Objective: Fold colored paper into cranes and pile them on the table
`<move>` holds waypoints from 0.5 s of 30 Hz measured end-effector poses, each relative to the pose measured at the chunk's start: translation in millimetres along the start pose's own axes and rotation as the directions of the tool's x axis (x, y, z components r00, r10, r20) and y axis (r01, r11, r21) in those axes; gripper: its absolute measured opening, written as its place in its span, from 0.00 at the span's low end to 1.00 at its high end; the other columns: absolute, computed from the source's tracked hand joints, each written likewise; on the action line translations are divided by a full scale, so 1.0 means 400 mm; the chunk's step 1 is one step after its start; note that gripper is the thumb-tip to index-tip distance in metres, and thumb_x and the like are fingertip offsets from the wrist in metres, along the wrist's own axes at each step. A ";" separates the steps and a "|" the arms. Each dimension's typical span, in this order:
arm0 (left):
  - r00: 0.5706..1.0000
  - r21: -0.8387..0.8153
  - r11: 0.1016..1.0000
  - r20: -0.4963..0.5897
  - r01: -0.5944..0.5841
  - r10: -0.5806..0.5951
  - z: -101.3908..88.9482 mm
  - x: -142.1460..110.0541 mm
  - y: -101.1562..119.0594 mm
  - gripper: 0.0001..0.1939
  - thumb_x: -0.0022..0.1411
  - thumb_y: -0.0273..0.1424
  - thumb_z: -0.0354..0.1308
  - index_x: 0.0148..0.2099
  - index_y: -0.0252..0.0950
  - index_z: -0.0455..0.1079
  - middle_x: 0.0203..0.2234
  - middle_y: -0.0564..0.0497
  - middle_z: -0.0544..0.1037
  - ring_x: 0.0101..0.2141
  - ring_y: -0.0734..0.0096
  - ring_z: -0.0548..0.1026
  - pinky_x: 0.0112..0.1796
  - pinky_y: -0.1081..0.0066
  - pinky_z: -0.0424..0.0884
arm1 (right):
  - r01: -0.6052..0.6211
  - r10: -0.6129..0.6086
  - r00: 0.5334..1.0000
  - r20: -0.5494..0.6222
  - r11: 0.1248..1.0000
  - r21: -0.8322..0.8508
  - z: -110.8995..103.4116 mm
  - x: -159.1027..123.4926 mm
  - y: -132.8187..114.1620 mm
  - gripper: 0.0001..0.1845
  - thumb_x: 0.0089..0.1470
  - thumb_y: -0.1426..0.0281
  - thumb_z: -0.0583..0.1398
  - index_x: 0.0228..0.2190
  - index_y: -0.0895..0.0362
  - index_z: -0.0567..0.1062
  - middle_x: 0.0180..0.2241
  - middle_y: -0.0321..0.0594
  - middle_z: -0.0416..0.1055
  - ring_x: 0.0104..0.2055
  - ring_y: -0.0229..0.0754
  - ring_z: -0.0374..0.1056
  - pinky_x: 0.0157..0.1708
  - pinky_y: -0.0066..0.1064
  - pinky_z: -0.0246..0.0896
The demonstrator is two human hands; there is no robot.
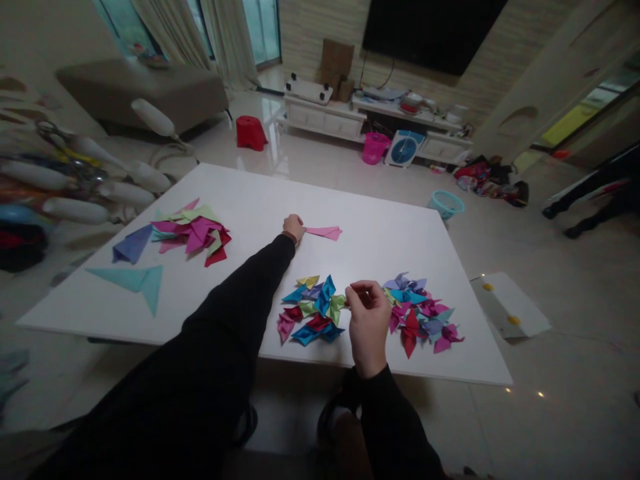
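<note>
While the left hand (294,227) is reaching over the white table (390,227), its thumb and fingers are pinching the narrow left end of a pink folded piece (327,233); the wide end is pointing right, toward the middle of the tabletop. Right hand (370,323) is hovering closer to the body, thumb and finger tips drawn together at the edge of a light-green folded piece (335,309); cannot tell whether they are gripping it. That piece is sitting in a central cluster (320,323) of small folded shapes: blue, red, yellow, violet, pink. A second cluster (411,327), mixing red, magenta, violet and blue, is lying just right of the right hand. On the table's left side, larger folded pieces are overlapping in a heap (197,230), much of it magenta. A violet piece (133,245) is sticking out leftward; an aqua piece (135,279) is lying nearer the front edge. Beyond the table, a red stool (251,133) and a pink bucket (374,149) are standing on shiny floor. Far right, a person's dark-clad legs (595,190) are showing.
</note>
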State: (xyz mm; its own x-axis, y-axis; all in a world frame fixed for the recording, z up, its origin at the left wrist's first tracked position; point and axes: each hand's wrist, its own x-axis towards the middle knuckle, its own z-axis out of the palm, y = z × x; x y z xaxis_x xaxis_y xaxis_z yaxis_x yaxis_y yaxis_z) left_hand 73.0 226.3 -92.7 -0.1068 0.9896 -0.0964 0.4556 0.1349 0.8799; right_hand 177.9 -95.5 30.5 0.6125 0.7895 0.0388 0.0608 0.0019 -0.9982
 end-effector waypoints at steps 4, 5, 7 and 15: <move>0.994 0.089 0.991 -0.048 -0.095 0.100 0.002 -0.042 -0.021 0.12 0.59 0.21 0.59 0.46 0.32 0.69 0.53 0.36 0.69 0.47 0.62 0.71 0.54 0.63 0.63 | 0.001 0.001 0.998 0.060 1.000 -0.027 0.039 -0.015 -0.001 0.05 0.51 0.67 0.64 0.29 0.55 0.74 0.27 0.34 0.71 0.29 0.39 0.66 0.30 0.30 0.62; 0.991 0.111 0.987 -0.058 -0.112 0.119 -0.002 -0.059 -0.025 0.12 0.61 0.21 0.57 0.48 0.31 0.68 0.54 0.35 0.68 0.47 0.62 0.71 0.53 0.63 0.63 | 0.001 0.001 0.997 0.076 1.000 -0.027 0.047 -0.019 0.000 0.05 0.51 0.67 0.64 0.29 0.55 0.74 0.27 0.34 0.71 0.29 0.39 0.66 0.30 0.30 0.61; 0.986 0.155 0.976 -0.053 -0.150 0.160 -0.024 -0.097 -0.038 0.12 0.63 0.22 0.55 0.49 0.32 0.68 0.53 0.36 0.68 0.46 0.63 0.71 0.51 0.64 0.64 | -0.007 0.010 0.994 0.106 1.000 -0.025 0.060 -0.026 0.002 0.06 0.50 0.66 0.65 0.28 0.55 0.74 0.26 0.33 0.71 0.28 0.39 0.66 0.29 0.30 0.60; 0.981 0.369 0.917 -0.058 -0.151 0.185 -0.435 -0.255 -0.186 0.06 0.61 0.24 0.55 0.41 0.34 0.70 0.37 0.45 0.77 0.39 0.63 0.74 0.45 0.66 0.67 | 0.004 -0.001 0.987 0.162 1.000 -0.020 0.063 -0.044 -0.018 0.06 0.48 0.66 0.65 0.27 0.55 0.75 0.23 0.33 0.71 0.26 0.39 0.65 0.27 0.30 0.58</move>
State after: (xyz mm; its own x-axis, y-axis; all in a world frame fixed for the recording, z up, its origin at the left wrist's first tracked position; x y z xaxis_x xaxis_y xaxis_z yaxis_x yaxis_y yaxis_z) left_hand -103.7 106.8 -67.3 -0.0720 0.9928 0.0956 0.7598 -0.0075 0.6501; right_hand 146.7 -94.0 35.8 0.4768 0.8784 0.0317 0.0791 -0.0070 -0.9968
